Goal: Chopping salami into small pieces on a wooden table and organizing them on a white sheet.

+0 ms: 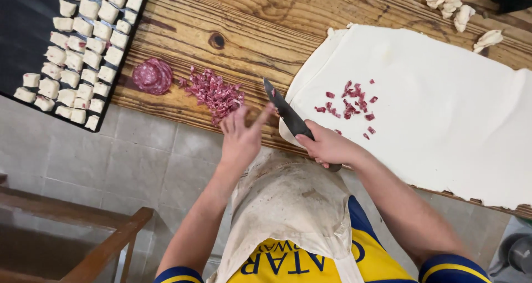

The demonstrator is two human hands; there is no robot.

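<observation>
While the right hand (328,145) keeps a closed grip on the knife (288,115), the left hand (241,139), fingers spread and empty, hovers by the chopped salami (215,93). Best keep the blade angled away from those fingers on the desk (249,22).

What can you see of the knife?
The knife has a dark, pointed blade; its handle is hidden in the right hand, which grips it. The blade slants up and to the left over the wooden table, its tip near the left hand's fingertips, beside the dough sheet's edge. Whether it touches the table is unclear.
</observation>
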